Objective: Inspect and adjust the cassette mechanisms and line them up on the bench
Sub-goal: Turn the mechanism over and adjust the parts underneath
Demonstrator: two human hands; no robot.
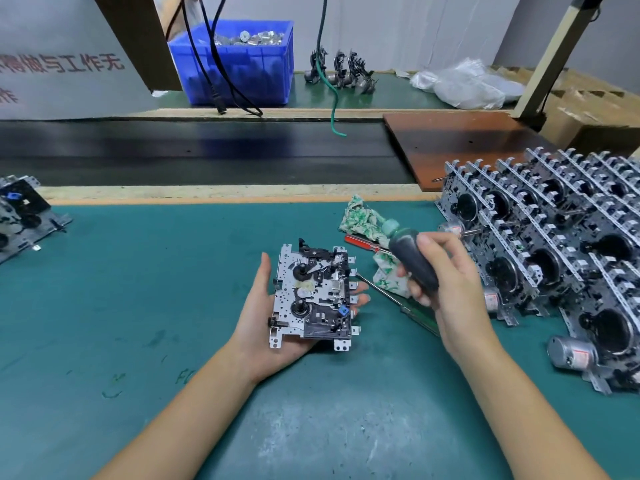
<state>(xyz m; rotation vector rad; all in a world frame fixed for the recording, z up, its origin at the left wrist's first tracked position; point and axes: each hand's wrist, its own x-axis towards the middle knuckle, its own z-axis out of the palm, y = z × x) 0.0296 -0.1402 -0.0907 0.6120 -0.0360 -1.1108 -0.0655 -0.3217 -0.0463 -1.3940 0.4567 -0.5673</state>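
Stamped grey metal with black plastic parts: one cassette mechanism (311, 295) lies face-up across the palm of the left hand (266, 317); fingers nearly straight beneath it, tips showing past its right edge, thumb upright along its left edge; the hand cradles rather than clenches; two black spindles and a small blue part face the camera.

Right hand (446, 282) to the right of those fingertips, fingers and thumb curled round the dark handle of a screwdriver (412, 258); pale green cap of the handle points up and away from the palm; the shaft and tip cannot be made out.

Just beyond the right fingers, on the green mat (138, 306): a crumpled green-and-white rag (367, 223), with a red-handled screwdriver (360, 242) touching it; a green-handled screwdriver (401, 306) lies below the knuckles, its shaft pointing toward the left fingertips.

Right of the right hand: rows of cassette mechanisms (554, 244) standing on edge, close-packed, small motors protruding; far left of the thumb, another mechanism (20, 216) at the mat's edge.

Beyond the fingers, well apart: black conveyor belt (194, 150); blue bin (239, 60) of metal parts.
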